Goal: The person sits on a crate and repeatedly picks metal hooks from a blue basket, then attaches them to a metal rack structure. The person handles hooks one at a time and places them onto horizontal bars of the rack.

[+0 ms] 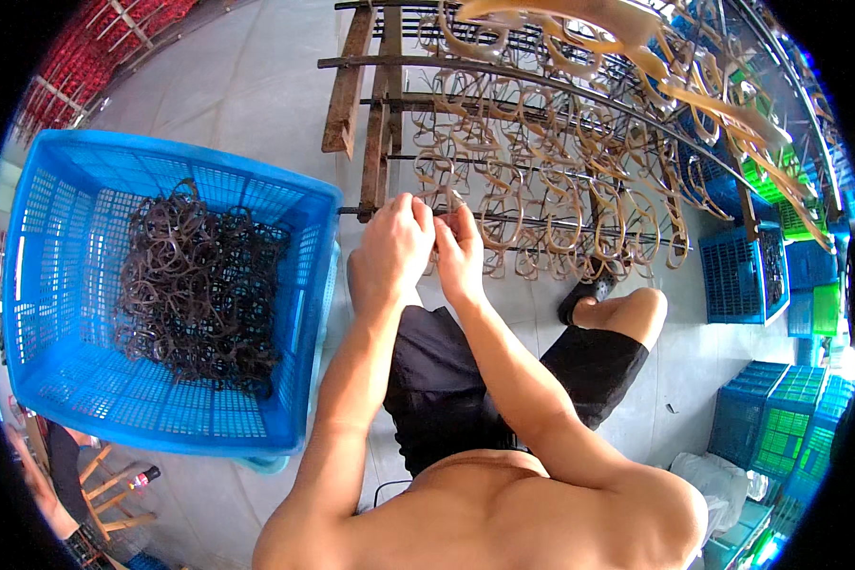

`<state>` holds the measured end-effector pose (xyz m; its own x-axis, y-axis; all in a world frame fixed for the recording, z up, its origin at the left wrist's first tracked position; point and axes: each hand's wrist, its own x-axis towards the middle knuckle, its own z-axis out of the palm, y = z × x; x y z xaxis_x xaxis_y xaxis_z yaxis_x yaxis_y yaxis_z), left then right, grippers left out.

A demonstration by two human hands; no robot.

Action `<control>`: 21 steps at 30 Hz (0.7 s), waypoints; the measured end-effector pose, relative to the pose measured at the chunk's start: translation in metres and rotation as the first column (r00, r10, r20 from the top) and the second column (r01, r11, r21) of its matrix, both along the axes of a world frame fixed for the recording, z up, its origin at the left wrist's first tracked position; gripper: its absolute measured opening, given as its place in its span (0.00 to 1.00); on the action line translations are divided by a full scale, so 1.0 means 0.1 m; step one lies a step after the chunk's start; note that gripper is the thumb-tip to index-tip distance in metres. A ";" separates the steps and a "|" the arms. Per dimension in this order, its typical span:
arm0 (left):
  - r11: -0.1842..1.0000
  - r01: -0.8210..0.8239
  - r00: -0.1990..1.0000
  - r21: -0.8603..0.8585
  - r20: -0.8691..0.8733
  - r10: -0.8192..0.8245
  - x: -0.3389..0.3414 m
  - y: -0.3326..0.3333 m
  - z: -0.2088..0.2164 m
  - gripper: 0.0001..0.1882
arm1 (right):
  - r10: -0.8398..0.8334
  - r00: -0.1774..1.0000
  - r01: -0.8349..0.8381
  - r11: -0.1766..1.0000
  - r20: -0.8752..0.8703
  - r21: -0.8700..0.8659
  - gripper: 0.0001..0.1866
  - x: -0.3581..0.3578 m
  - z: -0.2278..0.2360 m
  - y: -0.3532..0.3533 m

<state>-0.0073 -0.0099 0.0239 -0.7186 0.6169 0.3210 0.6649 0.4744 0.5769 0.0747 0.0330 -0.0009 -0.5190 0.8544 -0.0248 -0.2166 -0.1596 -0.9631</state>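
Observation:
My left hand [398,237] and my right hand [460,249] are close together at the left end of the lowest rods on a wooden rack. The fingers of both are bent and closed in a pinch; whatever they grip is hidden or too small to name. Just beyond and to the right of them, rows of amber-brown eyeglass frames [503,176] hang from dark metal rods [541,84]. Left of my arms stands a large blue plastic basket [304,313], holding a tangled heap of dark eyeglass frames [199,285].
The rack's wooden uprights [374,142] stand just beyond my hands. More blue crates [731,275] and green crates [793,389] are stacked at the right. A wooden stool [104,489] and part of another person [62,484] show at the lower left. Red bundles [104,47] lie at the far left.

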 end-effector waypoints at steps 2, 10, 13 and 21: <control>0.999 0.010 0.999 0.045 0.030 -0.012 -0.02 -0.01 -0.06 0.15 | 0.062 0.997 -0.064 0.997 -0.054 -0.036 0.07 0.07 -0.02 0.00; 0.992 0.033 0.961 0.123 0.269 -0.066 -0.03 -0.04 -0.16 0.17 | 0.179 0.981 -0.171 0.980 -0.078 0.101 0.16 0.20 0.06 -0.08; 0.877 -0.084 0.513 0.473 0.775 -0.369 -0.07 -0.01 -0.17 0.17 | 0.242 0.953 -0.281 0.930 0.183 0.236 0.20 0.49 0.23 -0.09; 0.908 -0.169 0.787 0.384 0.607 -0.110 -0.24 -0.40 -0.04 0.14 | 0.269 0.493 -0.640 0.756 0.828 0.136 0.14 2.79 0.88 0.94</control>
